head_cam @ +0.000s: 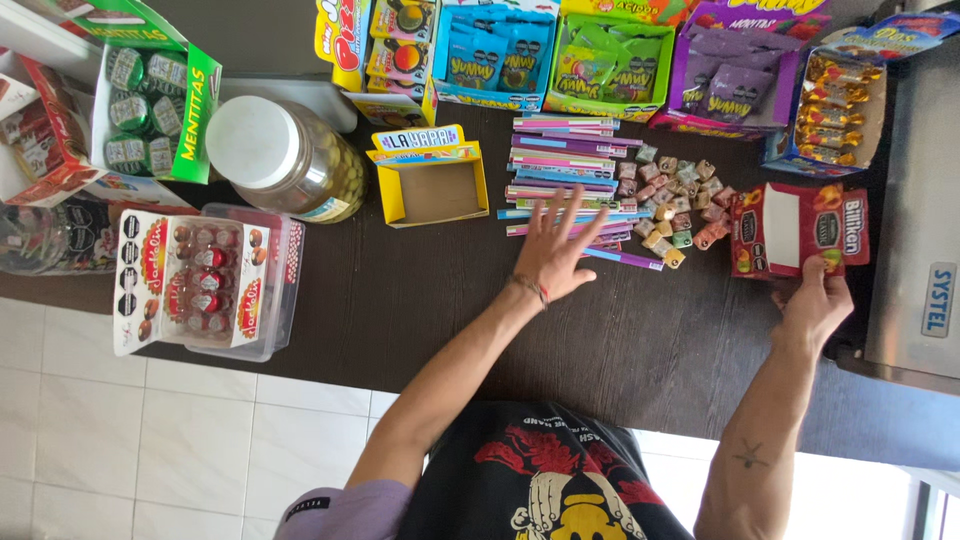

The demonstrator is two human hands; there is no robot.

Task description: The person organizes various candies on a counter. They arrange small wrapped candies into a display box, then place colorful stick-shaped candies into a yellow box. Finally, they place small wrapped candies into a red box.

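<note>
- Step: sorting sweets on the counter (pixel 400 300).
- Left hand (pixel 558 250) spread wide, flat on the thin candy sticks (pixel 565 165).
- Right hand (pixel 815 300) grips the red box (pixel 800 230) by its edge.
- Next likely needs: gathering the sticks.

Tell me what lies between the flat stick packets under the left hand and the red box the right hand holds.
Head view: a loose heap of small wrapped candies lies between the stick packets and the red box.

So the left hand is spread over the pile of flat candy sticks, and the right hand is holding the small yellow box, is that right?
Not quite. In the head view the right hand holds the red box by its lower edge, not the yellow box, which sits open and untouched farther left. The left hand is indeed spread over the flat candy sticks.
</note>
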